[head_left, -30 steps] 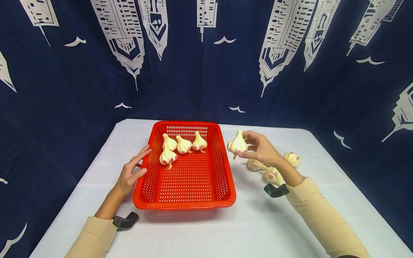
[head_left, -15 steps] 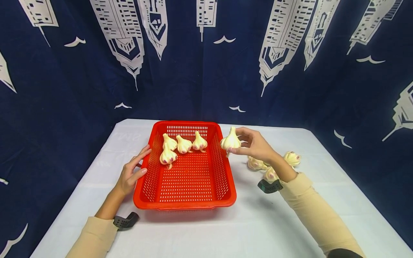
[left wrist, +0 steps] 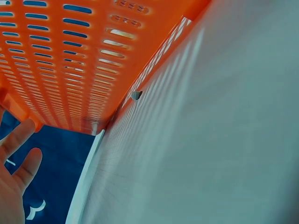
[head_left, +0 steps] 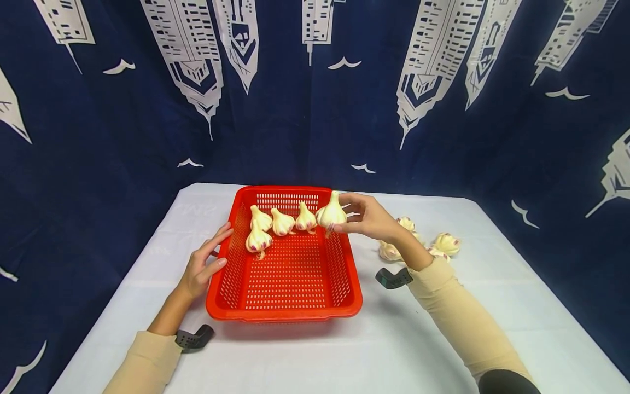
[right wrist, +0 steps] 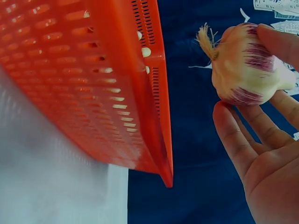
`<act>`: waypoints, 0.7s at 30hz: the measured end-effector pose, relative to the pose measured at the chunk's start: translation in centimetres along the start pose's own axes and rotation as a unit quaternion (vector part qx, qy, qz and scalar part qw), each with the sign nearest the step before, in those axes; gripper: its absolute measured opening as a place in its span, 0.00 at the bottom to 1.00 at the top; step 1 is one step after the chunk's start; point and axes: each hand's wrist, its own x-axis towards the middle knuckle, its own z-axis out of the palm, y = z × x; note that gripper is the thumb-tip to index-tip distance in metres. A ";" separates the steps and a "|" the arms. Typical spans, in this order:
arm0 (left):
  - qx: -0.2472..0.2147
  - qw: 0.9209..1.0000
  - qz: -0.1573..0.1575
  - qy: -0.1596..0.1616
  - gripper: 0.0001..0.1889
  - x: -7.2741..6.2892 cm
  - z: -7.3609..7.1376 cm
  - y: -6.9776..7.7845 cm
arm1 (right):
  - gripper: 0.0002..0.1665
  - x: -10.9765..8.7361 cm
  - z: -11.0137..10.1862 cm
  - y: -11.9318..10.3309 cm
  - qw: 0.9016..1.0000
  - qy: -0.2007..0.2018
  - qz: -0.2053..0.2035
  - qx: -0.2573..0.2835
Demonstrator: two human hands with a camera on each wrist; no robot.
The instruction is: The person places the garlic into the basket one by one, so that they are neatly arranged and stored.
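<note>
My right hand point(head_left: 368, 219) pinches a garlic bulb point(head_left: 331, 212) between thumb and fingers, stem up, over the right rim of a red perforated basket point(head_left: 351, 284). In the right wrist view the purple-streaked garlic bulb point(right wrist: 247, 65) shows its dry roots, held above the rim. Four-sided and shallow, the basket holds several bulbs at its far left and back, among them a front garlic bulb point(head_left: 258, 241) lying with roots toward me. My left hand point(head_left: 198, 268) rests with extended fingers on the left rim; the left wrist view shows its fingers point(left wrist: 29, 168) beside the basket's outer wall.
More garlic bulbs point(head_left: 446, 244) lie in a loose group on the white table point(head_left: 315, 361) to the right, partly hidden behind my right forearm. A dark blue curtain point(head_left: 305, 120) with white building prints hangs behind the table's far edge.
My right hand has carried the garlic bulb leftward from beside the basket to over its right rim. My left hand has stayed on the left rim.
</note>
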 end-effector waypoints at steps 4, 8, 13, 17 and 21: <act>0.001 1.000 0.003 0.003 0.32 0.0 0.0 0.0 | 0.36 0.9 0.5 -0.3 1.000 -0.009 -0.002 -0.013; 0.008 1.000 0.001 0.002 0.32 0.0 -0.1 0.0 | 0.35 1.7 1.0 -0.5 1.000 -0.021 -0.008 -0.001; 0.015 1.000 0.004 0.000 0.32 0.1 -0.1 0.0 | 0.36 2.5 1.7 -0.5 0.999 -0.040 0.000 -0.005; 0.015 1.000 0.001 -0.003 0.32 0.0 -0.1 0.0 | 0.35 3.1 2.3 -0.7 0.999 -0.048 0.004 -0.002; 0.015 1.000 -0.004 -0.004 0.32 0.0 0.0 0.0 | 0.34 3.8 2.8 -1.2 0.999 -0.053 -0.009 0.004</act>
